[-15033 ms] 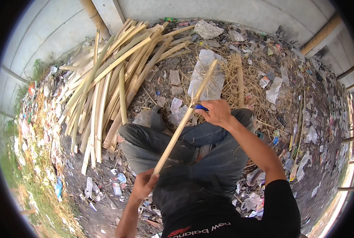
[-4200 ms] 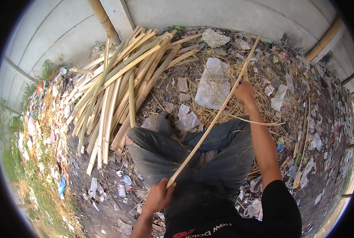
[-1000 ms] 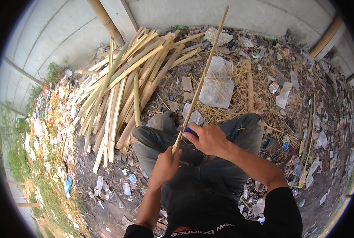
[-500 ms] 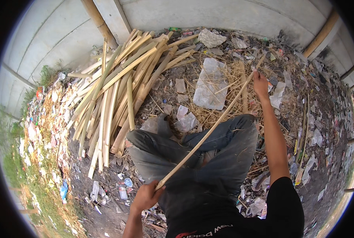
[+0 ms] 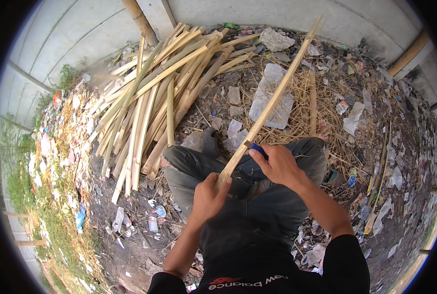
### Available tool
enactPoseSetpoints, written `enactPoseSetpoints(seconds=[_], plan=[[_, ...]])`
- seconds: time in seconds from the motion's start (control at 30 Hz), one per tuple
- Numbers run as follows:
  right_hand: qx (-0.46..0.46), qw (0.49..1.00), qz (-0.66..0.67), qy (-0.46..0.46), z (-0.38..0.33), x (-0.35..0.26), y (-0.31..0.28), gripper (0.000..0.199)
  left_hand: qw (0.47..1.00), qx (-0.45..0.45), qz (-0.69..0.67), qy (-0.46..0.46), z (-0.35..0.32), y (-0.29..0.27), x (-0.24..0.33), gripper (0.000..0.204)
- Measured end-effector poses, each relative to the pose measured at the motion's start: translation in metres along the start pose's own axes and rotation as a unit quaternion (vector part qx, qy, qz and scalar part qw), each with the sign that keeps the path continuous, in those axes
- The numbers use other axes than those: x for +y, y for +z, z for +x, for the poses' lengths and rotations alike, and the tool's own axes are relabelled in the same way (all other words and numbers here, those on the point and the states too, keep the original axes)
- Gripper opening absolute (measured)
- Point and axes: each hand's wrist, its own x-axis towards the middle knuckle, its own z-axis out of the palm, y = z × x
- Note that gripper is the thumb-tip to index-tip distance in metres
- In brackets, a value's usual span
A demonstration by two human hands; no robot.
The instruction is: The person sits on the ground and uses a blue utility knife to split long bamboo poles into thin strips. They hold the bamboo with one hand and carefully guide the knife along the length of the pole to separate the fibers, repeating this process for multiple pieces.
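A long pale bamboo strip [image 5: 276, 99] slants up and away from my lap, its far tip near the wall. My left hand [image 5: 208, 197] is closed around its near end. My right hand [image 5: 281, 165] grips a knife with a blue handle [image 5: 260, 150]. The short dark blade lies against the strip, a little beyond my left hand; part of the handle is hidden in my fingers. Beneath the strip are my crossed legs in worn dark jeans [image 5: 292, 196].
A heap of bamboo strips [image 5: 152, 93] lies at the left. Ahead are a whitish slab [image 5: 273, 95], straw-like shavings [image 5: 304, 105] and a pale rock [image 5: 276, 39]. Litter covers the ground. A grey panel wall [image 5: 257, 13] with bamboo posts [image 5: 141, 22] closes the far side.
My right hand has come back from the strip's far part to near my left hand, where the knife shows. My left hand has moved up and right, and the strip's far end has risen.
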Motion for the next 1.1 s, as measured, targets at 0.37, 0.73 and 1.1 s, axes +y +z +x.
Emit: enactPoseSetpoints(seconds=[0.37, 0.73, 1.1], plan=[[0.005, 0.997, -0.079, -0.003, 0.01, -0.001, 0.023, 0.061, 0.993, 0.075, 0.079, 0.039, 0.003, 0.007, 0.002, 0.032], [-0.061, 0.992, -0.076, -0.077, -0.023, -0.011, 0.044, 0.055, 0.995, 0.056, 0.069, 0.036, -0.006, 0.011, -0.001, 0.033], [0.256, 0.912, -0.032, 0.319, 0.067, 0.252, -0.116, 0.076, 0.995, -0.078, 0.031, -0.049, -0.065, -0.048, -0.036, 0.038]])
